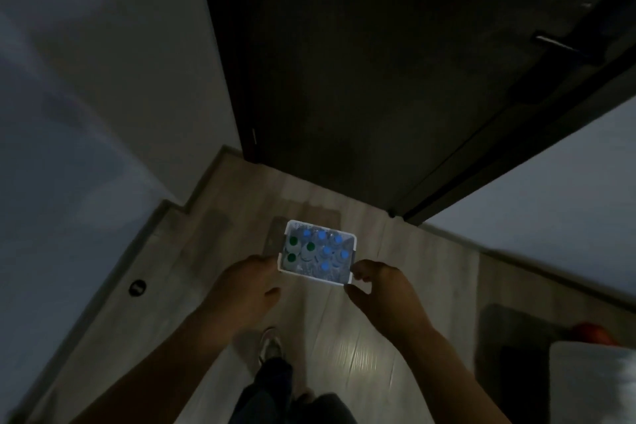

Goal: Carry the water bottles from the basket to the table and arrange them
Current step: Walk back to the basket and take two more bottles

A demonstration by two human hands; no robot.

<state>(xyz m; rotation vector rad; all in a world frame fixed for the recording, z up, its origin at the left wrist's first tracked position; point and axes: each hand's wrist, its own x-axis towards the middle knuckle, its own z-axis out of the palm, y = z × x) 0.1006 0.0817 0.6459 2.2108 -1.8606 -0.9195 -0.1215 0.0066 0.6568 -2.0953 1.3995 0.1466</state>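
Basket (351, 253): white plastic, full of water bottles (325, 251); likely heavy, walls may flex.
Left hand (246, 286): at nine o'clock rim, fingers hidden, grip unclear.
Right hand (380, 282): at four o'clock corner, fingers curled, apart.
Hold: opposite rims.

1. The room is dim, and the picture is dark and a little blurred.
2. A pale wood-look floor (344, 348) runs down the middle and carries a bright glare patch.
3. A plain light wall (103, 79) stands at the left, with a skirting board (113, 272) along its foot.
4. A dark door (361, 62) fills the top centre; its lever handle (554, 43) sits at the right.
5. A small round dark floor fitting (137, 287) lies near the skirting.
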